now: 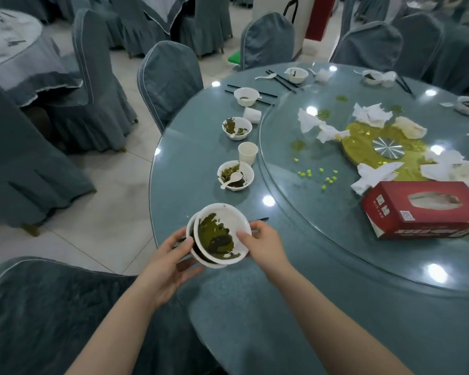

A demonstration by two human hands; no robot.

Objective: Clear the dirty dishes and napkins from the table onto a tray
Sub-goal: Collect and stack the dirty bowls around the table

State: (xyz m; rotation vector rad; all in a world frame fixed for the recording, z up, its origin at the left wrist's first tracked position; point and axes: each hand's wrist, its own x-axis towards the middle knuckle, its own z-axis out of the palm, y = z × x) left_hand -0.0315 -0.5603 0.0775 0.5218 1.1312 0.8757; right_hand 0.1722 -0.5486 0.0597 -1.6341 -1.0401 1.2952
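Two dirty white bowls (219, 234) sit nested at the table's (255, 307) six-o'clock edge, the upper one tipped so its green-smeared inside faces up. The left hand (165, 269) cups the lower bowl from the eight-o'clock side, fingers curled under its wall, while the right hand (263, 243) pinches the upper rim at three o'clock, thumb on the inside lip — a hold that seems meant to settle one bowl into the other so both travel as a single stack.

Toward twelve o'clock along the rim wait a bowl with a spoon (235, 175), a paper cup (247, 153), another smeared bowl (237, 128) and more beyond, each left at its own seat. Crumpled napkins (371, 115) lie scattered on the glass turntable (295, 212) near a red tissue box (423, 209). No tray is in view, so stacking is probably a way to save trips — most of the clearing looks undone.
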